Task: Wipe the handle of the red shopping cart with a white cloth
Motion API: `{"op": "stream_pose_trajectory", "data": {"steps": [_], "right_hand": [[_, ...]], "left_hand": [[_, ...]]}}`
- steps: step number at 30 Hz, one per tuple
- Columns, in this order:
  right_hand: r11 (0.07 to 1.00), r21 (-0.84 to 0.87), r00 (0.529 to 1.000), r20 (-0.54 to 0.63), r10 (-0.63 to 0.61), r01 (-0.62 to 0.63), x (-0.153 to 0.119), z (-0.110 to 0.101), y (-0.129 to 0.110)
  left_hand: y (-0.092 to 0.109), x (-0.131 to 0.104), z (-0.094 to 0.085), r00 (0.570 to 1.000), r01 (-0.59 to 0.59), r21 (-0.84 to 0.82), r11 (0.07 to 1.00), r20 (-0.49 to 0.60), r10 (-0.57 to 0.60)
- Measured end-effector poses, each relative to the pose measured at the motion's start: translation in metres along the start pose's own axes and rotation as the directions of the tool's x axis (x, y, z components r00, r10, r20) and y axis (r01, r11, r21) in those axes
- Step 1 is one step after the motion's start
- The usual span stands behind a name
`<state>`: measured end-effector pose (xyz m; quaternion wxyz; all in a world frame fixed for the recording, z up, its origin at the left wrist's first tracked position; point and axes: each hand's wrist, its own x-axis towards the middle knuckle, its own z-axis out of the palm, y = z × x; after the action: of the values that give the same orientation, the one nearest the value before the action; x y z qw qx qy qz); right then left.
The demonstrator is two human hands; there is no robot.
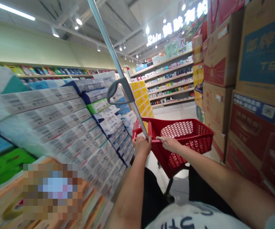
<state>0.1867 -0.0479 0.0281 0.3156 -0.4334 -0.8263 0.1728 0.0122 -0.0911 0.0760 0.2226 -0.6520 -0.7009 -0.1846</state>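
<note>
A red plastic shopping cart [182, 130] with a perforated basket stands in front of me. My left hand [142, 144] is closed around the cart's handle at its left end, close to the foot of a metal pole [106, 35]. The pole rises at a slant from the cart and carries a grey loop grip [120, 92]. Farther right, my right hand [170, 144] is closed at the same handle bar. Something small and pale shows at its fingertips, too small to make out. Inside the basket, the visible part shows no goods.
Packaged paper goods [63, 117] are stacked close on the left, yellow boxes [140, 95] beyond them. Tall stacks of cartons [251, 127] line the right side. Shelves [168, 79] of small products stand ahead, across a tiled floor [175, 111].
</note>
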Motion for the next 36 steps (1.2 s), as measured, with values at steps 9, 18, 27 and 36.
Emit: {"op": "stream_pose_trajectory", "data": {"steps": [9,18,27,36], "right_hand": [[0.979,-0.161,0.983,-0.115,-0.146,0.126,-0.008,0.039,-0.017],[0.960,-0.157,0.947,-0.190,-0.261,0.233,-0.007,0.050,-0.033],[0.975,-0.203,0.980,-0.156,-0.123,0.090,-0.011,0.036,-0.033],[0.976,-0.182,0.965,-0.206,-0.161,0.124,-0.011,0.043,-0.029]], "left_hand": [[-0.016,-0.002,-0.002,1.000,-0.015,-0.013,1.000,0.005,0.015],[-0.012,-0.009,-0.002,0.996,0.044,0.011,0.999,-0.085,-0.043],[-0.006,-0.015,-0.002,0.991,0.045,-0.032,0.998,-0.122,-0.048],[-0.007,-0.018,-0.005,0.994,0.049,0.002,0.999,-0.095,-0.048]]}}
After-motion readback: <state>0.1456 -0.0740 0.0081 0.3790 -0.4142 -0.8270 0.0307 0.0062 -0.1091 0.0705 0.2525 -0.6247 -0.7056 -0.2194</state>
